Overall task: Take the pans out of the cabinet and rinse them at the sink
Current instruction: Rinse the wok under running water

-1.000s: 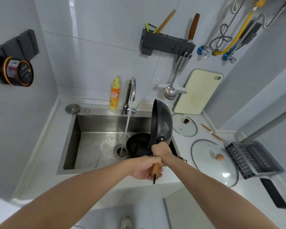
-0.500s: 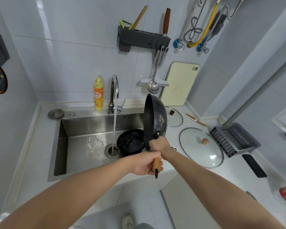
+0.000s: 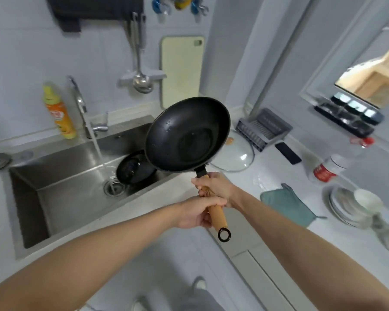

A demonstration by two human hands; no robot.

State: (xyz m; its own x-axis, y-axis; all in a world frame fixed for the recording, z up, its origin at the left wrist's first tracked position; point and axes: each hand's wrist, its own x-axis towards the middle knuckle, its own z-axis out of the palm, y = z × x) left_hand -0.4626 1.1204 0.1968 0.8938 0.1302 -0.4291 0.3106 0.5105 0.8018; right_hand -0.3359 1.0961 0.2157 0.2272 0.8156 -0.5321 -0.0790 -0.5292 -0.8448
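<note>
Black and beaded with droplets, the wok (image 3: 186,134) sits mid-frame, tilted above the sink (image 3: 76,189) edge, probably to drain. Left hand (image 3: 197,213) and right hand (image 3: 216,187) each wrap a closed grip round its wooden handle (image 3: 217,215), sharing the weight.

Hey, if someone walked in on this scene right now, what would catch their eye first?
First the big black pan, tilted toward the camera above the sink's right edge, with the left hand and right hand both gripping its wooden handle. Next, water running from the tap into the steel sink, where a smaller dark pan lies beside the drain.
</note>
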